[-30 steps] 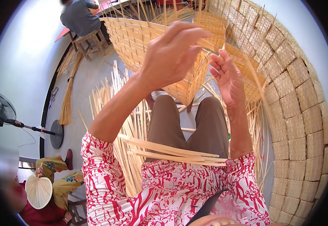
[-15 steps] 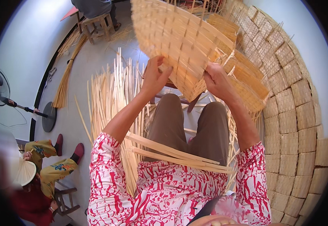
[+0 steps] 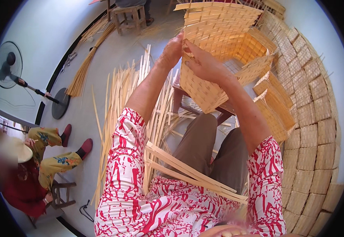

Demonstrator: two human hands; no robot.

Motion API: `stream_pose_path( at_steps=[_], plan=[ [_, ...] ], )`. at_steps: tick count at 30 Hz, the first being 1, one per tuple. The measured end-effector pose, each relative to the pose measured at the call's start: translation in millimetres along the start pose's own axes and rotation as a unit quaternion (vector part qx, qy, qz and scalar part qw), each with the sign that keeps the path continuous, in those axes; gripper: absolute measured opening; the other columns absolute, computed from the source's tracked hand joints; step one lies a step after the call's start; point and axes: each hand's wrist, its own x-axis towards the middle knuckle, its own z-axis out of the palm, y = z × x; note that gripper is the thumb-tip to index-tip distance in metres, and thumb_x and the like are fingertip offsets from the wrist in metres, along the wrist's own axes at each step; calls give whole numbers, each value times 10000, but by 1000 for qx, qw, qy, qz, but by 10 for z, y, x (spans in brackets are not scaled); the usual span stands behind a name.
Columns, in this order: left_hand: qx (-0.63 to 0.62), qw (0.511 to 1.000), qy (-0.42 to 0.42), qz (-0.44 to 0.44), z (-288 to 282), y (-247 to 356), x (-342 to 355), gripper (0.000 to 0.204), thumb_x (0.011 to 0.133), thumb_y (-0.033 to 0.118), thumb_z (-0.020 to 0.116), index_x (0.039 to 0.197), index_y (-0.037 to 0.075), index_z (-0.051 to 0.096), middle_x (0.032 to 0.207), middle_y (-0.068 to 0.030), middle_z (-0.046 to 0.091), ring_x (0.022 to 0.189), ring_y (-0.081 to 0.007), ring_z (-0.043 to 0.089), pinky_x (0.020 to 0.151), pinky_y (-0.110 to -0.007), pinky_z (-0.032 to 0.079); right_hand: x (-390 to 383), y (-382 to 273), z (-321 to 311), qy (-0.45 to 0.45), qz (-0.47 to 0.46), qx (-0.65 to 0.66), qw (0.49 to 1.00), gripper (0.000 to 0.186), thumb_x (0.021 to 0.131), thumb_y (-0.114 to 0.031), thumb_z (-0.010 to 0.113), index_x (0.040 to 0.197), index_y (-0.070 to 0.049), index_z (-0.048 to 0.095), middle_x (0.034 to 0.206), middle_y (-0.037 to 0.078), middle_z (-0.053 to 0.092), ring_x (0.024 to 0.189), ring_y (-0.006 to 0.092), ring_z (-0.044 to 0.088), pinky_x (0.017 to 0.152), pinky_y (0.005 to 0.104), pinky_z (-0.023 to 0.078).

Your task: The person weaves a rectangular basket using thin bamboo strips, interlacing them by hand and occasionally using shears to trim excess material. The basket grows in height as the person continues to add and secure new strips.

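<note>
A woven bamboo basket [image 3: 215,25] with an open middle is held up in front of me, above a small dark wooden stool [image 3: 179,93]. At its left corner my left hand [image 3: 173,52] is closed round the edge from outside. Beside it, my right hand [image 3: 205,65] reaches across the near wall, its fingers closed at the same corner. Loose strip ends stick out along the basket's far upper rim. Several flat bamboo strips [image 3: 195,173] lie across my lap. The fingertips of both hands are partly hidden at the corner.
Many loose bamboo strips [image 3: 120,102] spread on the floor to my left. Woven baskets [image 3: 272,110] stand at my right, before a tall stack of woven pieces [image 3: 306,134]. A standing fan [image 3: 59,103], a strip bundle [image 3: 87,65] and a seated person [image 3: 57,164] are at left.
The basket has turned, so its open inside now shows. My right hand has moved left and away from me, next to my left hand. The view has shifted left.
</note>
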Motion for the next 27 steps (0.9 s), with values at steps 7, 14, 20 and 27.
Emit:
stream_pose_path(
  at_steps=[7,14,20,27],
  plan=[
    [-110,993,-10,-48,-384,215,-248,461,1078,365,328,1381,56,487,1299,-88,612,1176,-240,585,1039,-396,442,121,-334,206,-60,-4,161,985,687,953,-121,556,1554,-41,233,1453,169,478,1223,245,564,1031,350,441],
    [-134,988,-59,38,-745,359,-573,397,1030,411,494,1200,75,619,1199,-66,651,1065,-156,611,933,-336,487,-145,-655,-83,5,-21,178,984,425,957,-107,593,1379,-85,546,968,110,712,868,129,680,756,272,541],
    [-247,956,-108,120,-229,1064,-696,388,1033,402,500,1146,67,659,1133,-77,669,1056,-171,616,960,-345,475,207,-1139,-497,163,-118,103,974,293,969,-182,626,1247,-92,650,699,72,678,603,106,646,578,276,517],
    [-297,920,-209,147,-373,914,-631,477,1011,452,516,1297,77,590,1232,-73,646,1160,-192,599,1040,-398,459,516,-976,-446,157,-168,-33,973,248,952,-320,660,1034,-94,722,584,60,605,500,124,585,485,297,417]
  ],
)
